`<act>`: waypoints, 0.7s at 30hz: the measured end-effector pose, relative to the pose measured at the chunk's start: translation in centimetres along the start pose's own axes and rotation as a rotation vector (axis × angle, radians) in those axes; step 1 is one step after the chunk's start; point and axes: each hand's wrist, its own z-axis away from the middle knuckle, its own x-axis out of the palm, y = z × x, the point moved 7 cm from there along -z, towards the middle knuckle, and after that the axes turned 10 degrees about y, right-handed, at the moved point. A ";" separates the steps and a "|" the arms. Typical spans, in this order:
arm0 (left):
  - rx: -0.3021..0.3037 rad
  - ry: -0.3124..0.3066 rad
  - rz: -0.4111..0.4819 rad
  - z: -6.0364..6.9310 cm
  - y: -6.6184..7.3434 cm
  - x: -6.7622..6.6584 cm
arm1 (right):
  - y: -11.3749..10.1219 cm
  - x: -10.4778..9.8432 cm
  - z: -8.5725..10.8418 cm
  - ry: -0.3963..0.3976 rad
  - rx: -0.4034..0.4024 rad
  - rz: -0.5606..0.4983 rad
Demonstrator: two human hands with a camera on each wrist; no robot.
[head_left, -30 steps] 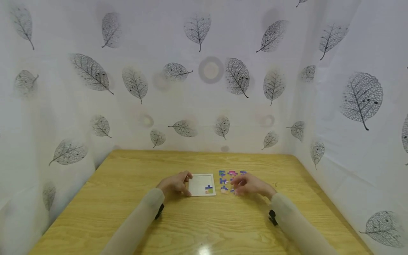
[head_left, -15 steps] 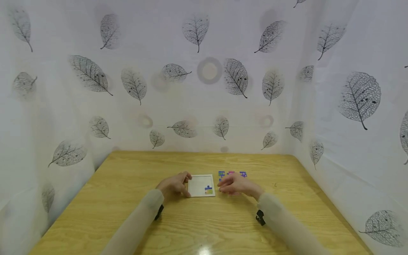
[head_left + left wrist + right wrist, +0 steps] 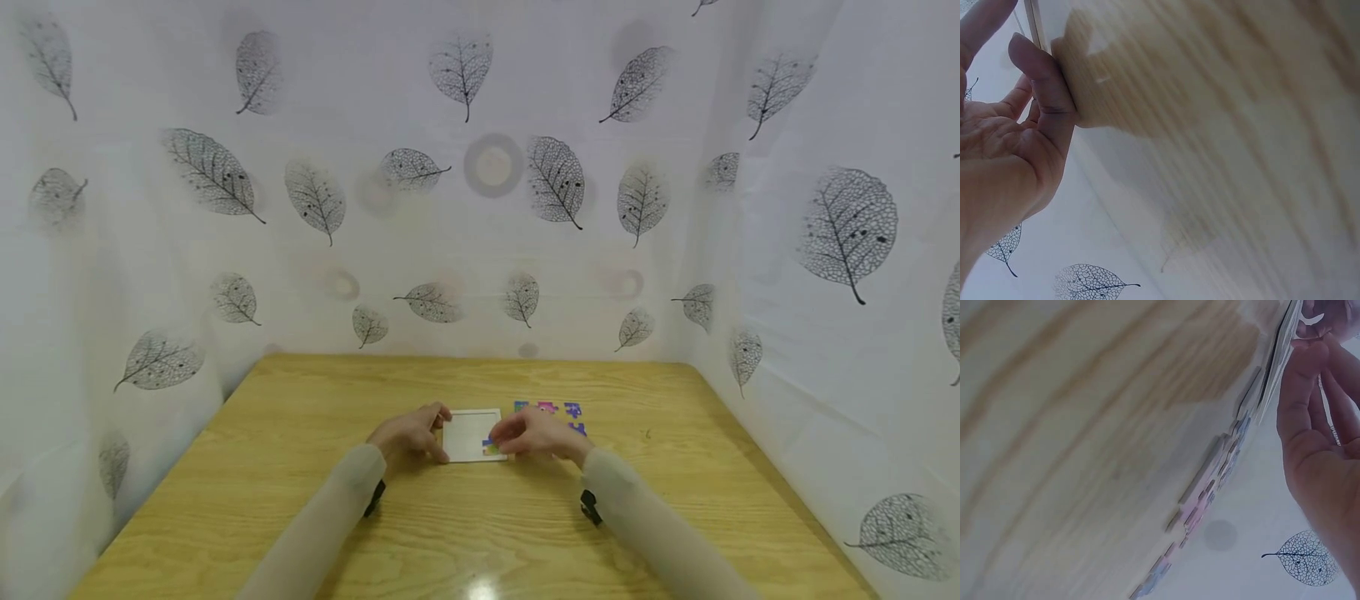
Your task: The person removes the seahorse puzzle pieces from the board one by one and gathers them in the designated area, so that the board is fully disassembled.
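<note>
A white square puzzle tray [image 3: 463,435] lies on the table. My left hand [image 3: 408,435] grips its left edge, fingers at the far corner and thumb at the near one. One blue and yellow-green puzzle piece [image 3: 489,448] sits in the tray's lower right corner. Above that corner is my right hand [image 3: 543,435], thumb and fingertips pinched together on a puzzle piece that the fingers almost wholly hide. In the right wrist view the thumb and index fingertip meet beside the tray's edge [image 3: 1275,356].
Several loose puzzle pieces [image 3: 573,410], blue, pink and purple, lie right of the tray, partly hidden behind the right hand. Low over the wooden table [image 3: 420,533], the right wrist view shows a row of pieces [image 3: 1197,500]. A leaf-print curtain [image 3: 480,233] surrounds the table.
The right hand has moved left from the loose pieces to the tray's right side, over its lower right corner. My left hand stays on the tray's left edge.
</note>
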 end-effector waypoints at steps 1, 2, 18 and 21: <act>-0.002 0.000 -0.002 0.0 0.0 0.0 | 0.0 0.0 -0.1 -0.002 0.001 0.003; -0.003 0.000 -0.004 0.0 0.0 0.0 | -0.1 0.0 -0.1 -0.004 0.003 0.001; -0.019 0.005 -0.019 0.1 0.1 0.1 | 0.1 0.5 -1.4 0.018 0.065 0.038; -0.027 0.008 -0.013 0.1 0.1 0.0 | -0.1 0.6 -1.6 0.021 0.056 0.032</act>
